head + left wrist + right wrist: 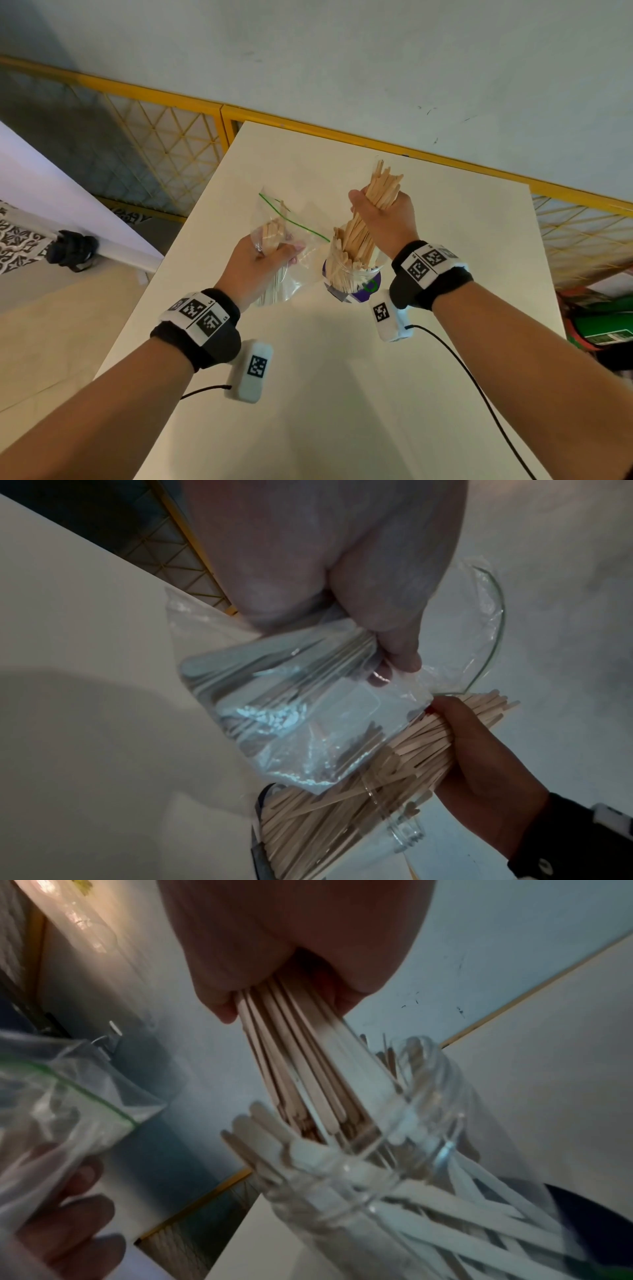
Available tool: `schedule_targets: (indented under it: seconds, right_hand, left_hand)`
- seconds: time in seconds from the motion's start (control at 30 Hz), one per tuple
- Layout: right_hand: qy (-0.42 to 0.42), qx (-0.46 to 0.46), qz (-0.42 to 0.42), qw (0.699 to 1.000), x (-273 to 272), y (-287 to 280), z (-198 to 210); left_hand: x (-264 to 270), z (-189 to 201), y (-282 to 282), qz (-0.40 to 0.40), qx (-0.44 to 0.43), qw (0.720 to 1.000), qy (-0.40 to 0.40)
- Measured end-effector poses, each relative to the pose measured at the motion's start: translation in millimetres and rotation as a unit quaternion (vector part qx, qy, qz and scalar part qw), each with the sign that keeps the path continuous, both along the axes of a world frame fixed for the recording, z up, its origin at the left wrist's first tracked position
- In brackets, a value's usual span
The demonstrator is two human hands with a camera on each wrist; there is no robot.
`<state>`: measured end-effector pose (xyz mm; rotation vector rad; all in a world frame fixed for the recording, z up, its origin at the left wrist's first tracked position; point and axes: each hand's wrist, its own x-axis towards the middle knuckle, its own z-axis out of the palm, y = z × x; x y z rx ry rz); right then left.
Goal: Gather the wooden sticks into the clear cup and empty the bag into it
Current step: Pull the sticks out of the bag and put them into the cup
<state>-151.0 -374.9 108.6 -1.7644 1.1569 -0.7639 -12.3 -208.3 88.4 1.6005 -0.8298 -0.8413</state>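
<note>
Head view shows the right hand clenched around a thick bundle of wooden sticks, their lower ends standing in the clear cup on the white table. Just left of the cup, the left hand grasps a clear zip bag (green seal line along its mouth), lifted off the table with a few sticks inside it.

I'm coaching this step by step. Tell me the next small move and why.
Probably lower the right hand and let go, so its bundle of wooden sticks drops fully into the clear cup; their lower ends already sit inside the rim. The bag, gripped by the left hand, still holds sticks to empty afterwards.
</note>
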Motion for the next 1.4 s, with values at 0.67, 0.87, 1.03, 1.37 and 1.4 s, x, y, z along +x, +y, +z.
schedule_targets:
  seconds: [0.67,0.87,1.03,1.37,1.4]
  right_hand:
    - [0.051,0.035,0.074,0.995,-17.8,8.4,-23.0]
    - [0.163,-0.029,0.127,0.978,-27.9,15.5,-27.9]
    - [0.119,-0.027,0.115,0.986,-26.2,17.1,-18.9]
    - [0.172,-0.106,0.066,0.977,-29.6,29.4,-27.0]
    - [0.183,-0.115,0.058,0.975,-30.5,28.9,-25.8]
  left_hand:
    - [4.1,-1.6,6.0,0.012,0.002,1.0,-0.001]
    - [3.2,-2.4,7.4,0.008,0.003,1.0,-0.004]
    - [1.2,0.3,7.6,0.004,-0.004,1.0,-0.003]
    - [-1.3,3.3,8.8,0.006,0.001,1.0,-0.007]
    - [-0.8,3.0,8.9,0.008,0.004,1.0,-0.004]
